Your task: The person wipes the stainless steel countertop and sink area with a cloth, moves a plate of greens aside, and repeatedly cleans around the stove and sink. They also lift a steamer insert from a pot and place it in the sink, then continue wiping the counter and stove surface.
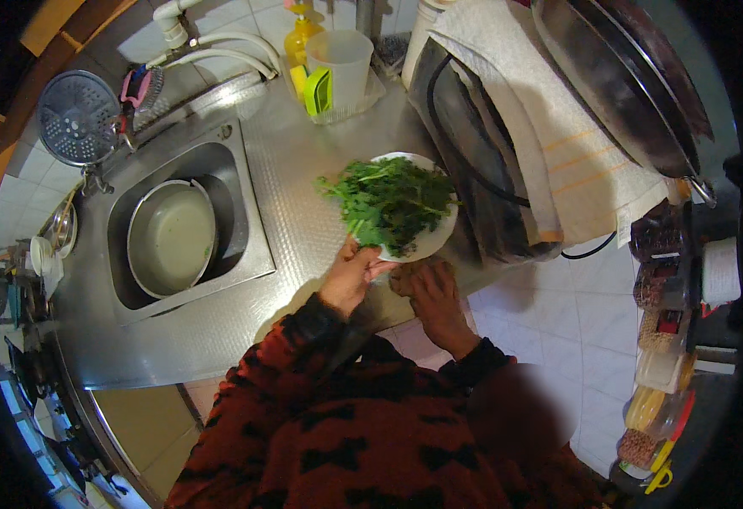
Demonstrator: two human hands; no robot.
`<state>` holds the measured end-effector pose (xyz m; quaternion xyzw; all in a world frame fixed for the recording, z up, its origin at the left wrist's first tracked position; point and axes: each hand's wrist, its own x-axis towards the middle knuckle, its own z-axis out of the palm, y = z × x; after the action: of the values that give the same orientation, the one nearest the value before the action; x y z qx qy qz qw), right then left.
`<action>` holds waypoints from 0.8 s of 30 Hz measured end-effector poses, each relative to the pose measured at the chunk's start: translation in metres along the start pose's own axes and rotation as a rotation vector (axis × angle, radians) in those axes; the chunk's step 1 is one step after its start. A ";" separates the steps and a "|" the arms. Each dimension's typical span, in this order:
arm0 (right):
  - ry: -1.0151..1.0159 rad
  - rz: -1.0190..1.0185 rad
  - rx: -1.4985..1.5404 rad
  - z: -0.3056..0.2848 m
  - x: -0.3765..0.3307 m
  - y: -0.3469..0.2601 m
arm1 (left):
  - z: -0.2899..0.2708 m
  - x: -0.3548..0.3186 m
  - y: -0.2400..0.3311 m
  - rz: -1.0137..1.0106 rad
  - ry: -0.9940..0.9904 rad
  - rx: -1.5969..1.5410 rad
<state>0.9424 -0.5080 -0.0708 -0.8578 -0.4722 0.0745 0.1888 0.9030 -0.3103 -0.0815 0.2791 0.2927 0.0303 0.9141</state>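
A white plate (432, 242) heaped with leafy green herbs (392, 199) is near the front of the steel counter. My left hand (354, 271) grips the plate's near rim, its thumb on top and its fingers partly hidden below. Close beside it, at the counter's front edge, my right hand (435, 293) is bent over a brown lump (401, 280). The fingers cover most of that lump, so its kind does not show.
On the left, a metal pot (172, 237) holding cloudy water sits in the sink (252, 225). A clear plastic cup (340, 64) and a yellow pump bottle (302, 38) stand at the back. A cloth-draped appliance (515, 127) and a large pan (626, 85) crowd the right.
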 end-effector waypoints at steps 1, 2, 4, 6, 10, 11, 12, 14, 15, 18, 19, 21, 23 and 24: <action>0.026 -0.054 -0.013 -0.001 0.003 0.000 | -0.006 -0.012 0.008 0.019 0.017 -0.001; 0.005 -0.077 -0.036 -0.001 0.007 0.000 | -0.013 -0.025 0.017 0.062 -0.003 -0.021; -0.030 -0.134 -0.087 0.006 0.027 -0.004 | -0.029 -0.053 0.039 0.092 0.079 0.087; 0.022 -0.179 -0.095 0.019 0.056 -0.009 | -0.043 -0.083 0.057 0.165 0.118 0.095; 0.171 -0.185 -0.093 0.054 0.137 -0.008 | -0.066 -0.147 0.083 0.251 0.358 0.174; 0.244 -0.160 -0.074 0.061 0.159 -0.004 | -0.071 -0.162 0.084 0.311 0.340 0.139; 0.254 -0.131 -0.095 0.065 0.180 0.002 | -0.076 -0.177 0.084 0.373 0.318 0.115; 0.346 -0.121 -0.132 0.071 0.214 0.017 | -0.085 -0.205 0.080 0.431 0.420 0.090; 0.403 -0.130 -0.140 0.072 0.226 0.028 | -0.091 -0.219 0.079 0.441 0.486 0.108; 0.204 0.167 -0.198 0.068 0.270 0.064 | -0.105 -0.258 0.069 0.550 0.531 -0.031; 0.061 0.221 -0.170 0.059 0.275 0.084 | -0.111 -0.268 0.067 0.548 0.583 -0.013; 0.071 0.236 -0.129 0.045 0.268 0.116 | -0.123 -0.292 0.066 0.585 0.621 -0.008; 0.308 0.125 -0.336 0.051 0.234 0.131 | -0.140 -0.314 0.066 0.604 0.685 -0.070; 0.262 0.149 -0.605 0.054 0.222 0.136 | -0.150 -0.322 0.066 0.635 0.650 -0.100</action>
<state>1.1531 -0.3741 -0.1627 -0.9093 -0.3809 -0.1664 -0.0214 0.5607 -0.2516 0.0193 0.2867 0.4623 0.4091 0.7326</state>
